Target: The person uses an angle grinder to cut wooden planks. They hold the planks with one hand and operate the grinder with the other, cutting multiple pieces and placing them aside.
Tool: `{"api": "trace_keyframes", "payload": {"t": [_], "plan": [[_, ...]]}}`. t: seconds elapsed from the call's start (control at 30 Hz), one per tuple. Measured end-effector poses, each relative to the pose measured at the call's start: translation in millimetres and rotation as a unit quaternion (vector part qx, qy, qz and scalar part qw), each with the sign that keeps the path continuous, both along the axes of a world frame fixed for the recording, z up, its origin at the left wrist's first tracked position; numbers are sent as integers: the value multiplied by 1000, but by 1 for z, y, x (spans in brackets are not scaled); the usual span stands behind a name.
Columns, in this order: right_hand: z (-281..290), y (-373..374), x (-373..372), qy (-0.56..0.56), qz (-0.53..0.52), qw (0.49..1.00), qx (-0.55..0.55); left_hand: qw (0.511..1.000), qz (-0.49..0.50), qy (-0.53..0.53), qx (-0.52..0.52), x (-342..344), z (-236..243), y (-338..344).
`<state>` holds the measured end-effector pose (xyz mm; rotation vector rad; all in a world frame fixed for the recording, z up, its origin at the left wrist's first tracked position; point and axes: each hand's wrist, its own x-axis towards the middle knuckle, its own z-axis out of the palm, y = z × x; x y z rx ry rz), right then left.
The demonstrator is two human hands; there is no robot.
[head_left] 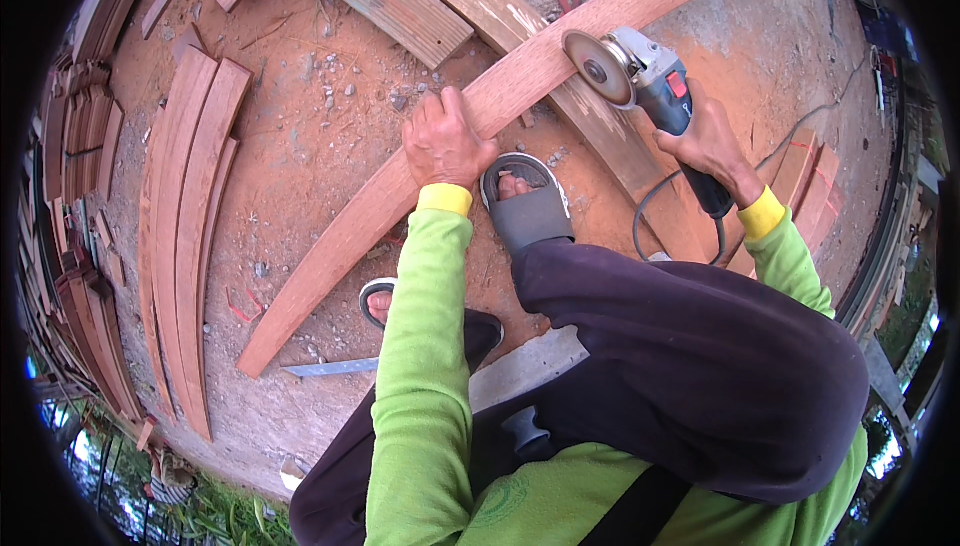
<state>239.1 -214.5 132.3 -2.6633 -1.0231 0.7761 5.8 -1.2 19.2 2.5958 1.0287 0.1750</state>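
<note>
A long reddish plank (325, 256) runs diagonally from lower left to upper right, across another weathered board (600, 136). My left hand (448, 136) grips it near the middle, fingers curled over the far edge. My right hand (705, 146) is wrapped round the body of a dark blue and silver angle grinder (668, 96), whose disc (598, 68) is at the plank's near edge, right of my left hand. Whether the disc touches the wood I cannot tell. A black cord runs from the grinder's rear along the ground.
Boards lie at left (192, 246), top (380, 1) and right (800, 186), with more stacks (85, 126) along the far left. My sandalled feet (525, 216) are beside the plank on reddish dirt (280, 146). A flat metal strip (330, 368) lies below the plank.
</note>
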Motion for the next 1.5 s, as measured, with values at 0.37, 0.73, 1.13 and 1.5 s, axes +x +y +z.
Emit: {"api": "trace_keyframes", "payload": {"t": [0.37, 0.73, 1.13, 1.5], "plan": [[-1, 1, 0, 2, -5, 1000, -7, 1000, 0, -4, 2, 1, 0, -1], [-1, 3, -1, 0, -3, 1000, 9, 1000, 1, -5, -1, 1, 1, -1], [-1, 7, -1, 0, -8, 1000, 4, 1000, 5, 6, -12, 0, 2, 0], [-3, 7, -1, -1, -2, 999, 33, 1000, 2, 9, -9, 0, 1, 0]]}}
